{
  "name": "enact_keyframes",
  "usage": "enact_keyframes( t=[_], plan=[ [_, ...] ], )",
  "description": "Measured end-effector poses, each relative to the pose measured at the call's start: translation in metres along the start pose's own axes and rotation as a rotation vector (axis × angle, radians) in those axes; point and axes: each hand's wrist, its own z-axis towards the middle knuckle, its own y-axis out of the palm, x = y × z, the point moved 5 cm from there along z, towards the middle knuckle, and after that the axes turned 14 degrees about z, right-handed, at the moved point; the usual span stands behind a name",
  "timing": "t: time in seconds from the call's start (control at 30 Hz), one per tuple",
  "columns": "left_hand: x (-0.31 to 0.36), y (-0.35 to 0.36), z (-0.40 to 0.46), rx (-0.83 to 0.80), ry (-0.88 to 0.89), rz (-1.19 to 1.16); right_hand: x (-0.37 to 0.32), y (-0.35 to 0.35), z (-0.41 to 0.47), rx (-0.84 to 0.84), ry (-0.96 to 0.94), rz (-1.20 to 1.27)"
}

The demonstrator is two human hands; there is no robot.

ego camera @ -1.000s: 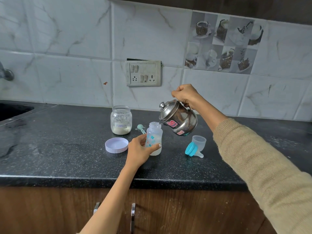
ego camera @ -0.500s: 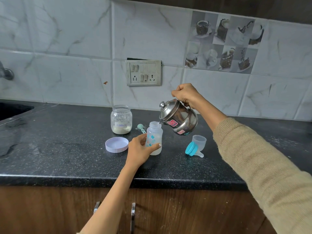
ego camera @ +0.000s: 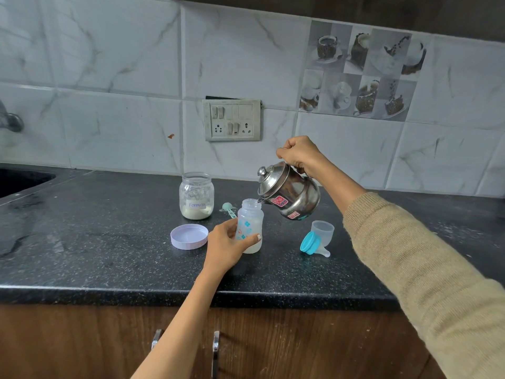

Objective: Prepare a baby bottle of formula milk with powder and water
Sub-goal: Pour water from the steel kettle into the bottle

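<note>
An open clear baby bottle [ego camera: 250, 218] with blue prints stands upright on the black counter [ego camera: 109, 255], holding whitish liquid. My left hand [ego camera: 228, 246] wraps around its lower half. My right hand [ego camera: 299, 153] grips the handle of a steel kettle [ego camera: 289, 194], tilted left with its spout over the bottle's mouth. Behind them stands an open glass jar of formula powder [ego camera: 196, 195], with a green scoop [ego camera: 229, 208] lying beside it. The jar's lilac lid [ego camera: 189, 236] lies upside down to the left of my left hand.
The bottle's teal ring with teat [ego camera: 311, 243] and its clear cap [ego camera: 323, 230] lie right of the bottle. A sink [ego camera: 19, 180] sits at the far left. A switch plate [ego camera: 231, 120] is on the tiled wall. Cabinet handles [ego camera: 216, 343] hang below the counter edge.
The kettle stays tilted over the bottle with almost no movement. Both hands keep their grips.
</note>
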Motion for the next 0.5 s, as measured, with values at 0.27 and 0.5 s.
enact_keyframes(
  t=[0.27, 0.5],
  plan=[
    [0.0007, -0.0005, -0.0006, -0.001, 0.001, -0.002, 0.0001, 0.0008, 0.0007, 0.0, -0.008, 0.004],
    [0.0008, -0.0001, -0.0009, 0.0, 0.012, -0.016, 0.0016, 0.0013, 0.002, 0.011, -0.013, 0.011]
  ],
)
